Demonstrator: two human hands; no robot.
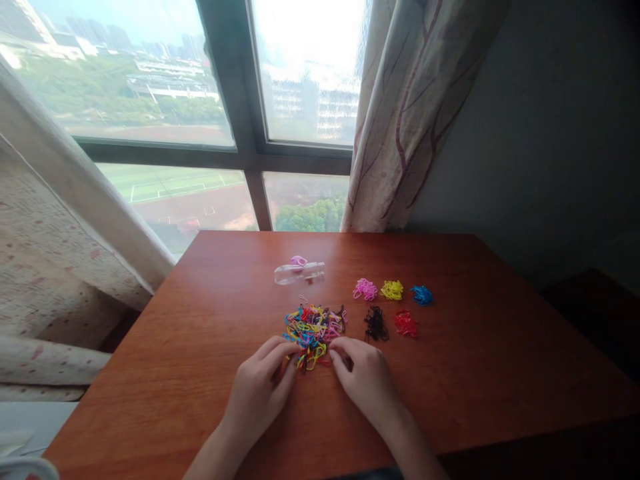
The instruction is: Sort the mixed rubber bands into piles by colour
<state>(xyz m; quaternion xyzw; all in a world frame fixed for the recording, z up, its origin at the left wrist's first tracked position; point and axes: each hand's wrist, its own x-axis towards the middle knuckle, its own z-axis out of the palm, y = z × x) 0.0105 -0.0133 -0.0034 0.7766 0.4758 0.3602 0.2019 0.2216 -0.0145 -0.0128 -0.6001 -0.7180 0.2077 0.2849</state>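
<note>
A loose pile of small mixed-colour rubber bands point(313, 327) lies on the wooden table in front of me. My left hand point(263, 380) is at the pile's near left edge, its thumb and forefinger closed on bands there. At the near right edge is my right hand point(367, 377), thumb and forefinger brought together; what is between those fingertips is too small to make out. Sorted heaps lie to the right: pink bands point(365, 289), yellow bands point(392, 290), blue bands point(423, 295), black bands point(376, 324) and red bands point(406, 323).
Behind the pile, a clear plastic bottle-shaped container point(299, 273) lies on its side with a pink piece point(299, 261) on it. The wooden table point(475, 380) reaches the window point(250, 157). Curtains point(395, 113) hang on both sides.
</note>
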